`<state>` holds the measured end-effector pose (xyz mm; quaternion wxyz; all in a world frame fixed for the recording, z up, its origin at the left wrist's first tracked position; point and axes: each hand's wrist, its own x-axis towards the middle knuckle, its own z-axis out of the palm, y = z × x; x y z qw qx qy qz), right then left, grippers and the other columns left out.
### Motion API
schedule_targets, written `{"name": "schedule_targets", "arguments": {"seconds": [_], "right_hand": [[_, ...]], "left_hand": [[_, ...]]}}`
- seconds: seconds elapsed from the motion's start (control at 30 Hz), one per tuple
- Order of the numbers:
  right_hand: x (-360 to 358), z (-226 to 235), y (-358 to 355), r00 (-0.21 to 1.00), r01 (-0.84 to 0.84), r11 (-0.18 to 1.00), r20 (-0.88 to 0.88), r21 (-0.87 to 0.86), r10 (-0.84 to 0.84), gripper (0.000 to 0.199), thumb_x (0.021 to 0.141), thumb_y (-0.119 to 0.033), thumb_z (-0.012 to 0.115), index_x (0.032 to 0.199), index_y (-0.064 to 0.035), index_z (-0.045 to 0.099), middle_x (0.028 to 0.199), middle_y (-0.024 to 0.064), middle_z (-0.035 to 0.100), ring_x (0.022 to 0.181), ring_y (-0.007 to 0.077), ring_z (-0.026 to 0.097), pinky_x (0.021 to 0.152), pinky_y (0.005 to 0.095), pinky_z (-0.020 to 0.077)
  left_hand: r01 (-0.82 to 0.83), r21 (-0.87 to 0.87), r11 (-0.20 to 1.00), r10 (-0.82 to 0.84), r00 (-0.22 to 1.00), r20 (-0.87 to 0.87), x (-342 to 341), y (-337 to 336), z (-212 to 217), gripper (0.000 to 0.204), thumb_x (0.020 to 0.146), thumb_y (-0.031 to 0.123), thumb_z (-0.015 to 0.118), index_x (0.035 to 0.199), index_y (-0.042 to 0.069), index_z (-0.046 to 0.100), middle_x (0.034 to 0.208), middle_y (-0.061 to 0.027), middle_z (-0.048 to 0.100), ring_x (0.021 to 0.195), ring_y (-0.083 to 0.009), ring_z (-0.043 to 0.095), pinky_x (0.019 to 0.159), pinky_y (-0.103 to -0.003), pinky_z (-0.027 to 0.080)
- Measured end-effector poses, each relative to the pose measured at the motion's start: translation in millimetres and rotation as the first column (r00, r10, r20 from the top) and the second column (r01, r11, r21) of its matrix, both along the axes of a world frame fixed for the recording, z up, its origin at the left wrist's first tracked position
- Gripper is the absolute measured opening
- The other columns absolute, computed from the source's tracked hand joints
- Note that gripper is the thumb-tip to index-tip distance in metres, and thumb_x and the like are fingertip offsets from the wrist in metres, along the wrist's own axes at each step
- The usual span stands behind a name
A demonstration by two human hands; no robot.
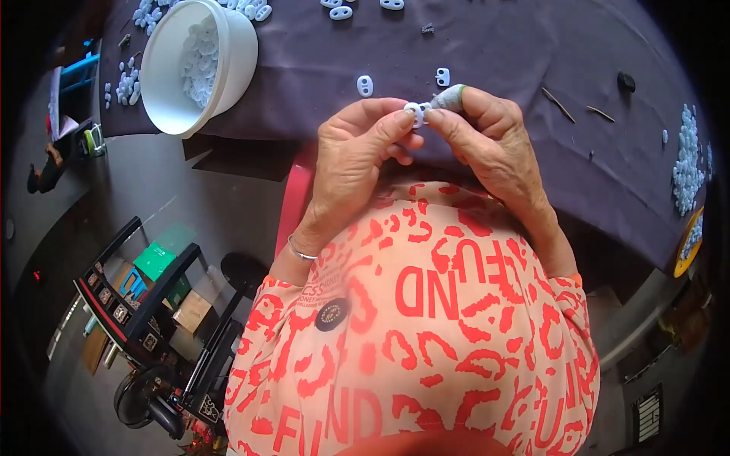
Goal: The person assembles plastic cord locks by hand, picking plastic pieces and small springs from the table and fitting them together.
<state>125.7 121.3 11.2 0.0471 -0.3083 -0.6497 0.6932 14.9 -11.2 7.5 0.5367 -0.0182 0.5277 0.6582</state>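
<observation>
My left hand (357,156) and my right hand (487,140) meet fingertip to fingertip over the edge of a dark purple cloth-covered table (532,53). Between them they pinch a small white plastic piece (414,112) with holes. A grey-green cover sits on my right index fingertip (449,96). Two more loose white pieces (366,85) lie on the cloth just beyond my fingers.
A white bowl (232,57) holding several white pieces stands at the far left of the table. More white pieces are heaped at the right edge (687,159) and along the far side. Thin sticks (559,105) lie on the right. A black rack (144,304) stands on the floor, lower left.
</observation>
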Motion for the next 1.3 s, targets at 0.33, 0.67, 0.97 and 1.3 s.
{"name": "schedule_targets", "arguments": {"seconds": [0.33, 0.67, 0.97, 1.3], "right_hand": [[1, -2, 0, 0.999, -0.032, 0.994, -0.014, -0.107, 0.031, 0.014, 0.085, -0.013, 0.06, 0.082, 0.0007, 0.061, 0.057, -0.0028, 0.047, 0.053, 0.0031, 0.037, 0.047, 0.0216, 0.0296], [3, -1, 1, 0.997, -0.061, 0.983, -0.058, -0.171, 0.052, 0.011, 0.086, -0.011, 0.06, 0.084, -0.0001, 0.062, 0.055, -0.005, 0.047, 0.047, 0.0011, 0.039, 0.042, 0.0176, 0.0306], [1, 3, 5, 0.997, -0.078, 0.949, -0.013, -0.306, 0.078, 0.014, 0.086, -0.013, 0.06, 0.084, 0.0002, 0.063, 0.058, -0.0027, 0.052, 0.048, 0.0025, 0.046, 0.042, 0.0171, 0.0378], [-4, -6, 4, 0.982, -0.141, 0.954, -0.086, 0.266, 0.169, 0.017, 0.08, -0.007, 0.065, 0.091, 0.0025, 0.057, 0.069, 0.0021, 0.059, 0.057, 0.0058, 0.053, 0.05, 0.0199, 0.0402]], "left_hand": [[-0.021, -0.048, 0.999, 0.016, 0.996, -0.093, 6, 0, 3, 0.015, 0.086, 0.009, 0.061, 0.097, -0.001, 0.061, 0.082, -0.0071, 0.065, 0.064, -0.0096, 0.06, 0.058, -0.02, 0.049], [-0.024, -0.023, 0.999, 0.022, 0.997, -0.072, 7, -3, 5, 0.012, 0.085, 0.008, 0.063, 0.094, 0.0, 0.062, 0.08, -0.0057, 0.065, 0.065, -0.0075, 0.06, 0.057, -0.019, 0.049], [-0.002, -0.067, 0.998, -0.003, 0.997, -0.071, 8, -1, 6, 0.012, 0.086, 0.007, 0.061, 0.094, -0.001, 0.06, 0.081, -0.0076, 0.064, 0.062, -0.0097, 0.059, 0.057, -0.019, 0.049], [-0.14, 0.112, 0.984, 0.117, 0.975, 0.19, -2, 0, -11, 0.013, 0.086, 0.009, 0.059, 0.095, 0.0, 0.057, 0.087, -0.0099, 0.064, 0.076, -0.0159, 0.064, 0.068, -0.027, 0.053]]}}
